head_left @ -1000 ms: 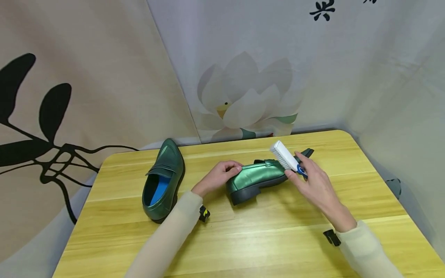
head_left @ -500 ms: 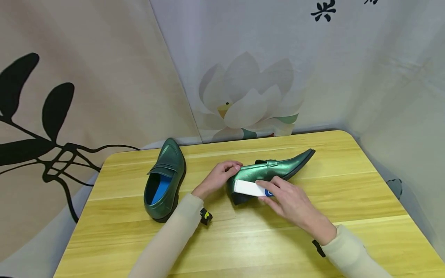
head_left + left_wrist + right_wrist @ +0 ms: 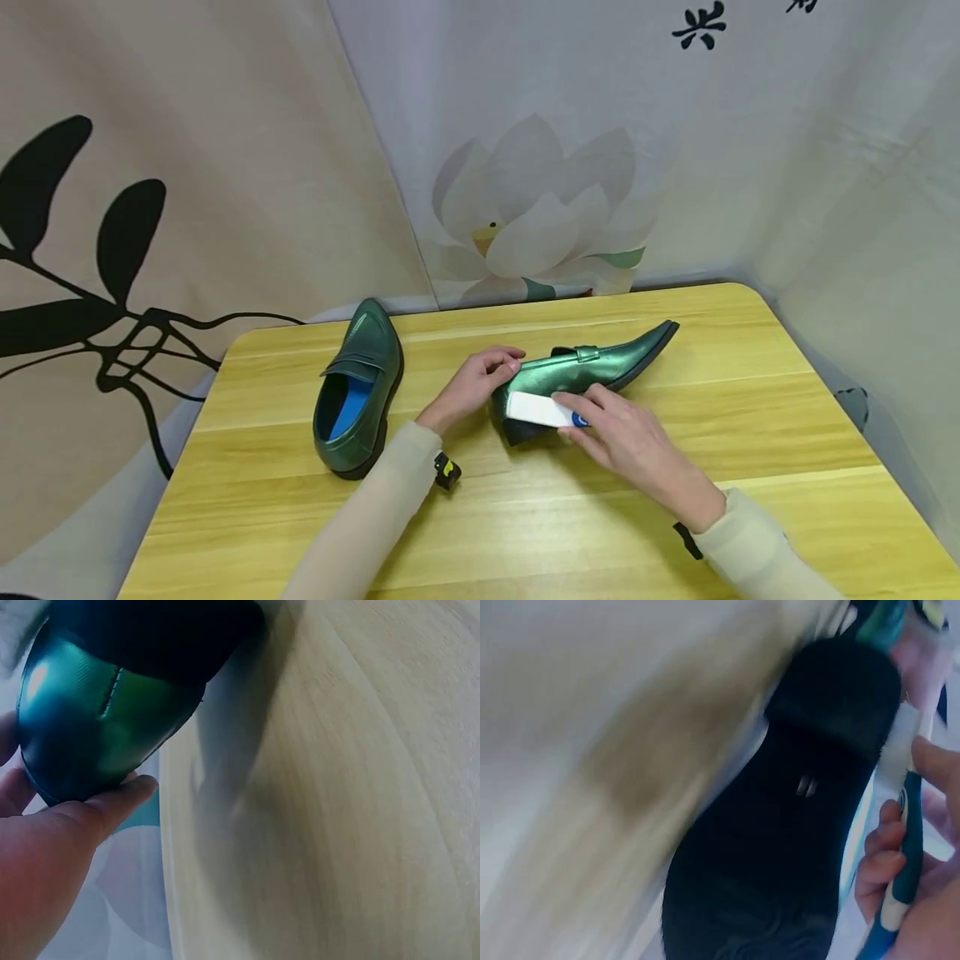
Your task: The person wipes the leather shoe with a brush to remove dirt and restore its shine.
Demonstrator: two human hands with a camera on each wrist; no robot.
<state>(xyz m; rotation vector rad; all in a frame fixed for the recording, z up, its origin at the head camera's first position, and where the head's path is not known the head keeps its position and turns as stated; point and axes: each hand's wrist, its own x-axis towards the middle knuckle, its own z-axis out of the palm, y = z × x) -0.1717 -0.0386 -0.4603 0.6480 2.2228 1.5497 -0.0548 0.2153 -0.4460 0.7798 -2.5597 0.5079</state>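
A metallic green loafer (image 3: 611, 367) with a black sole lies tilted on its side, toe pointing right. My left hand (image 3: 474, 385) pinches its heel collar; the left wrist view shows the thumb (image 3: 124, 799) at the edge of the heel upper (image 3: 82, 739). In my right hand (image 3: 626, 433) is a brush (image 3: 534, 409) with a white head and a blue-marked handle. The brush head lies along the shoe's side near the heel, its back toward me and its bristles mostly hidden. From the right wrist, the black sole (image 3: 772, 810) faces the camera beside the blue-and-white brush handle (image 3: 906, 859).
A matching green loafer (image 3: 366, 337) with a blue insole stands upright on the left of the wooden table (image 3: 525, 525). Behind the table's far edge hangs a printed cloth (image 3: 570, 150). Dark straps sit at both wrists.
My right hand has moved the brush left and down, from near the shoe's toe to its heel side, with barely any shift in the last half second. The left hand keeps its hold.
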